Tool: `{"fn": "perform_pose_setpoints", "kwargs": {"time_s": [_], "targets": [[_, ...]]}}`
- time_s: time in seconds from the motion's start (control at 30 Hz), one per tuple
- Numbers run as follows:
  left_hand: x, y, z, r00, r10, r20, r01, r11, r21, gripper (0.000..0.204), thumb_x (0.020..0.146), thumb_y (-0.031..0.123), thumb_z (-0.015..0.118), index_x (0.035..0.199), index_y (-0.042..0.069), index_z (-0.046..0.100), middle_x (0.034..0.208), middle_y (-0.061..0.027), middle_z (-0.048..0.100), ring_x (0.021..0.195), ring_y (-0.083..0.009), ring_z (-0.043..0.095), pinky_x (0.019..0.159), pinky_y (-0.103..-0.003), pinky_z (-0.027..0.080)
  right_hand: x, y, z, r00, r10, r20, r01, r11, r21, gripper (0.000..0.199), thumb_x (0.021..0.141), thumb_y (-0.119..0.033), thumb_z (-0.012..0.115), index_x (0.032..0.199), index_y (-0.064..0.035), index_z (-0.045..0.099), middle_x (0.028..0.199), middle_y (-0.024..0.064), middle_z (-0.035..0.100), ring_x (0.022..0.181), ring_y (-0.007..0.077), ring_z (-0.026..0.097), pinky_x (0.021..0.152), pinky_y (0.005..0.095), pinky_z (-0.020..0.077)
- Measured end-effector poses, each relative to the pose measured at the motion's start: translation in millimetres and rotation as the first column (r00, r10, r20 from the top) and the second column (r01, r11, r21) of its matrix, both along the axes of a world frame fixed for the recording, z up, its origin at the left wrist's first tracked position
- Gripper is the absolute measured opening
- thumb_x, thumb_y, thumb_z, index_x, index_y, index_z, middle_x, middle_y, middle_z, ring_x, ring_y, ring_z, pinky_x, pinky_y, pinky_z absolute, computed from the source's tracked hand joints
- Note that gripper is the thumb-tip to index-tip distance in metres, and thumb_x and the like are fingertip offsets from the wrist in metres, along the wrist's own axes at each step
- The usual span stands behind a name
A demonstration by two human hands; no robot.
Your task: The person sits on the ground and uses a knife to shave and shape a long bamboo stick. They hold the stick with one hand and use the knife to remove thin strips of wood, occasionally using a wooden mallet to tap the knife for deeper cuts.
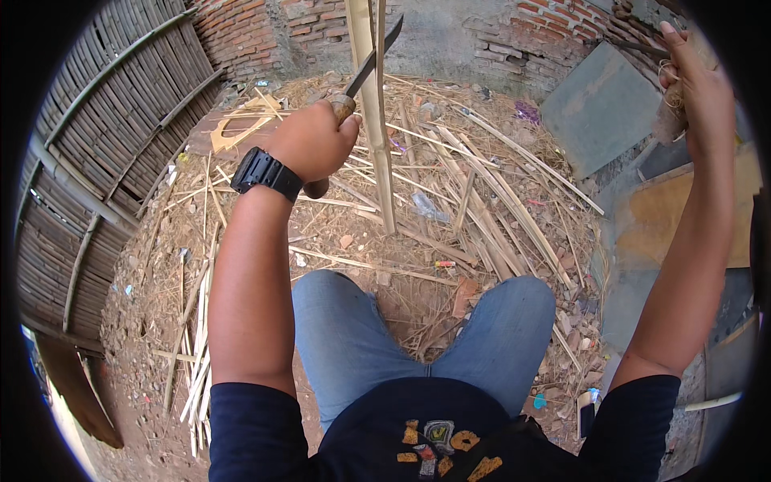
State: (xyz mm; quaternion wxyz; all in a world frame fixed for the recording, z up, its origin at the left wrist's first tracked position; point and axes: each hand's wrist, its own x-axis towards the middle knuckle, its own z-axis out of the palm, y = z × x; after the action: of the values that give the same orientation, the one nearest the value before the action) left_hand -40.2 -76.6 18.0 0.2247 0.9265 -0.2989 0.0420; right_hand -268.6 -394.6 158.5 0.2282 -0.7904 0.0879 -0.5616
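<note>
Bamboo slat stands upright on littered ground between the knees, its foot among loose bamboo strips. The left hand clenches a wooden-handled knife, blade laid against the slat. The right hand is raised high, fingers wrapped around a brownish lump. A woven bamboo fence closes the left side, a grey board leans right

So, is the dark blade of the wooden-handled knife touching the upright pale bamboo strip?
Touching. The head view shows the knife blade, held by the left hand, lying against the bamboo strip with no gap visible.
</note>
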Motion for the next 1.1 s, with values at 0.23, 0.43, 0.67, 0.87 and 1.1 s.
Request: {"fn": "perform_pose_setpoints", "kwargs": {"time_s": [0.23,0.43,0.67,0.87,1.1], "targets": [[-2.0,1.6,-2.5,1.0,0.004,0.007,-0.004,1.0,-0.002,0.055,0.095,0.046,0.055,0.096,-0.009,0.06,0.082,-0.0268,0.067,0.081,-0.0393,0.068,0.077,-0.044,0.052,55.2,29.5,-175.3,0.712,-0.098,-0.695,-0.016,0.988,-0.156,0.043,0.081,-0.009,0.064,0.121,0.0035,0.053,0.096,0.0286,0.067,0.09,0.042,0.066,0.08,0.0463,0.0516],[19.0,3.8,-30.4,0.992,0.066,0.107,-0.077,0.992,0.095,0.053,0.094,0.048,0.051,0.09,-0.003,0.065,0.082,-0.0233,0.068,0.081,-0.0384,0.068,0.076,-0.047,0.052,50.0,34.4,-161.4,0.511,-0.12,-0.851,0.003,0.99,-0.138,0.039,0.08,-0.006,0.064,0.116,0.0032,0.054,0.092,0.0277,0.066,0.087,0.0415,0.066,0.077,0.0474,0.0509],[6.2,-6.2,-28.4,0.989,0.027,0.144,-0.039,0.996,0.081,0.051,0.094,0.046,0.052,0.097,-0.004,0.064,0.083,-0.0243,0.069,0.08,-0.04,0.068,0.076,-0.047,0.052,26.2,8.9,-143.3,0.748,0.134,-0.65,-0.126,0.99,0.059,0.037,0.081,-0.015,0.072,0.109,0.0025,0.057,0.078,0.0111,0.063,0.071,0.0213,0.062,0.063,0.0383,0.0475],[20.2,-2.0,-43.2,0.992,0.017,0.127,-0.021,0.999,0.031,0.05,0.095,0.042,0.054,0.097,-0.007,0.062,0.083,-0.0263,0.068,0.081,-0.0411,0.068,0.077,-0.047,0.052,15.2,17.3,-53.8,0.981,0.067,-0.182,-0.038,0.986,0.16,0.039,0.086,-0.032,0.075,0.106,-0.0047,0.057,0.068,-0.0029,0.048,0.055,0.0058,0.046,0.05,0.0239,0.0398],[21.4,-25.1,-45.1,0.995,-0.033,0.099,0.034,0.999,-0.015,0.049,0.094,0.041,0.054,0.096,-0.008,0.061,0.081,-0.0281,0.067,0.081,-0.0416,0.067,0.076,-0.048,0.051,26.9,-9.9,-32.5,0.993,-0.078,0.087,0.075,0.997,0.035,0.038,0.087,-0.029,0.074,0.106,-0.0019,0.055,0.067,-0.0005,0.054,0.057,0.0075,0.053,0.052,0.0243,0.0431]]}}
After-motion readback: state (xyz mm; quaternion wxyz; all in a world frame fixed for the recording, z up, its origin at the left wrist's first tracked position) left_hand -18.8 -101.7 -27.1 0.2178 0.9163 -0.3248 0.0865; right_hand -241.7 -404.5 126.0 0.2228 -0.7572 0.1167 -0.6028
